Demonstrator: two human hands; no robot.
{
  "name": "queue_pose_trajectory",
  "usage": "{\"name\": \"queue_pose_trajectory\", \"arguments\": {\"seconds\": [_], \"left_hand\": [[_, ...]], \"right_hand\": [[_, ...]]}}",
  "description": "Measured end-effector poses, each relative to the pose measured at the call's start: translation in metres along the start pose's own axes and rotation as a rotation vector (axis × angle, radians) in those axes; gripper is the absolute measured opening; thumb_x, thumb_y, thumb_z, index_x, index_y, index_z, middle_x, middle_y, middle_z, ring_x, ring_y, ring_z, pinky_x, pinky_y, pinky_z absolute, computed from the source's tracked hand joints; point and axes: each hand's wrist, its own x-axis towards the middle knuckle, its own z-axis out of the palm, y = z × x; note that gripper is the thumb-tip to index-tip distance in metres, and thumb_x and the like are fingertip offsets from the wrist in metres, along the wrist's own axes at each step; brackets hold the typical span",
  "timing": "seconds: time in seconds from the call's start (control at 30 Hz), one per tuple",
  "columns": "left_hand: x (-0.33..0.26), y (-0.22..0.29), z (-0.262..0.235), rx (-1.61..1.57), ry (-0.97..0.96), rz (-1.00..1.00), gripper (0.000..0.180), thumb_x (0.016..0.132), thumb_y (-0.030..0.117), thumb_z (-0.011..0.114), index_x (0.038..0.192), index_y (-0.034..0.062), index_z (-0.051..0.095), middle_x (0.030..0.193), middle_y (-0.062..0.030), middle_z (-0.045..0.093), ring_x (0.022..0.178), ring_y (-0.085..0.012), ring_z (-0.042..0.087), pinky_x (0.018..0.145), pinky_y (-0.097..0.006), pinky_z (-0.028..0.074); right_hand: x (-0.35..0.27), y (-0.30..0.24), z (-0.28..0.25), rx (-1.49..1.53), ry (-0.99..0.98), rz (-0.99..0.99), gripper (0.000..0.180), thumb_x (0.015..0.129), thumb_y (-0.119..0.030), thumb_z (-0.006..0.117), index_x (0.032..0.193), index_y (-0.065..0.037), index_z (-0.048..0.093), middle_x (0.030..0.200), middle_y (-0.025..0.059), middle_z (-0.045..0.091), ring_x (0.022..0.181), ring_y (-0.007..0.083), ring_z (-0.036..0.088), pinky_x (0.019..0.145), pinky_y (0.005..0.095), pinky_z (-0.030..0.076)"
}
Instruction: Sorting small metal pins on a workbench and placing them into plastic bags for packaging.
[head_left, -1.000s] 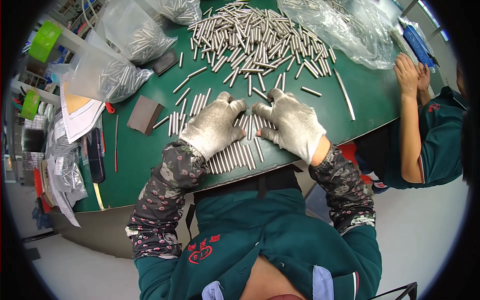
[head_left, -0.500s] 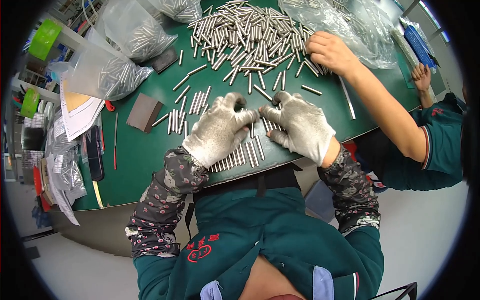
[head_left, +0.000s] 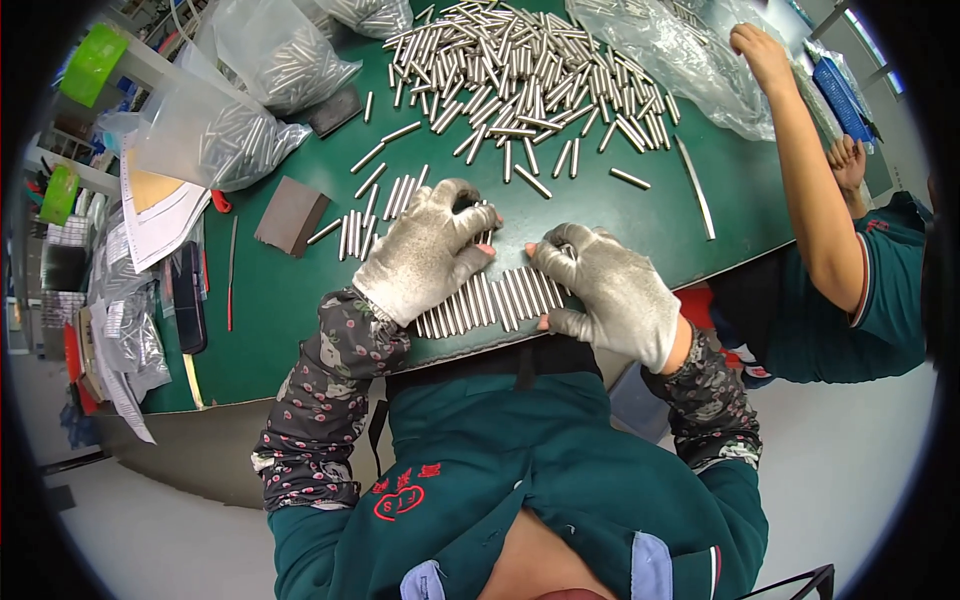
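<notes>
My left hand [head_left: 420, 250], in a soiled pale glove with bare fingertips, is closed with thumb and fingers round a few short metal pins [head_left: 486, 236]; the fingers partly hide them. Just below it, a row of metal pins [head_left: 512, 300] lies side by side near the table's front edge. My right hand [head_left: 615, 295], gloved the same way, is at the row's right end. Its index finger and thumb are apart, beyond the far and near ends of the last pins. Smaller groups of pins [head_left: 355, 232] lie left of my left hand.
A big heap of loose pins [head_left: 510, 75] covers the far middle of the green table [head_left: 330, 330]. Bags of pins [head_left: 225, 145], a brown block [head_left: 290, 215] and a phone [head_left: 187, 300] lie left. A co-worker's arm [head_left: 815, 180] reaches over a clear plastic bag [head_left: 690, 80] at right.
My right hand has moved nearer and spread; the pins it held now lie at the row's right end. The co-worker's hand has left the heap, moving right and away.
</notes>
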Motion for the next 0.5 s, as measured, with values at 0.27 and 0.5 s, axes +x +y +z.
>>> {"name": "queue_pose_trajectory", "arguments": {"seconds": [0.27,0.5], "left_hand": [[-0.012,-0.017,0.002,-0.05,0.18,-0.039,0.043,0.08,0.002,0.065,0.121,0.0003,0.051,0.111,-0.0163,0.054,0.104,-0.0292,0.057,0.087,-0.036,0.049],[-0.007,-0.003,-0.004,-0.11,-0.018,-0.223,0.043,0.077,0.011,0.072,0.114,-0.0008,0.053,0.091,-0.0162,0.061,0.085,-0.029,0.062,0.076,-0.037,0.05]], "right_hand": [[0.044,-0.001,0.003,-0.084,0.069,0.023,0.037,0.075,-0.024,0.07,0.104,-0.005,0.059,0.08,0.0147,0.062,0.081,0.0348,0.063,0.067,0.0456,0.05],[0.085,0.006,0.017,-0.115,-0.121,0.022,0.033,0.076,-0.021,0.069,0.103,-0.004,0.061,0.087,0.0169,0.065,0.086,0.0339,0.066,0.073,0.0432,0.052]]}}
